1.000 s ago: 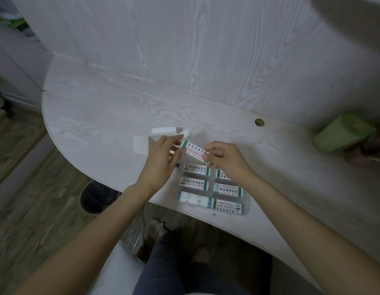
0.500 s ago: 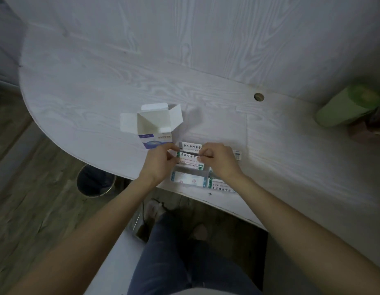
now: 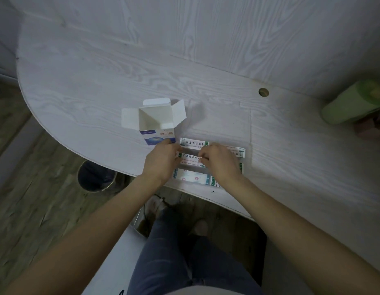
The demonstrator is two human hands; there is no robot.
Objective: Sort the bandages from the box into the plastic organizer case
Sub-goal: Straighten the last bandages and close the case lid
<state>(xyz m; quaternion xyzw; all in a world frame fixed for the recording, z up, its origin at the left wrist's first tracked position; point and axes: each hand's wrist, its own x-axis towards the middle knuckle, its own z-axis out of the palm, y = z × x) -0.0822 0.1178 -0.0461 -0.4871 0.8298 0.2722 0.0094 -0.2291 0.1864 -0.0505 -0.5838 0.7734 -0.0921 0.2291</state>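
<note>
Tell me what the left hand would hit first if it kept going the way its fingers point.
Probably the bandage box. The left hand points up and away from the person, and its top fingertip already looks to be at the box's near face. Depth is unclear, so contact is uncertain.

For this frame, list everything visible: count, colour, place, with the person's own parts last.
Table: one, white wood grain, curved front edge.
Bandage box: one, white and blue, flaps open, upright behind the left hand.
Organizer case: one, clear plastic, at the near table edge, mostly covered.
Bandages: at least five showing, white with green ends, in the case.
Green roll: one, far right.
Bin: one, dark, on the floor.
Left hand: pinches the middle bandage.
Right hand: pinches its other end.
</note>
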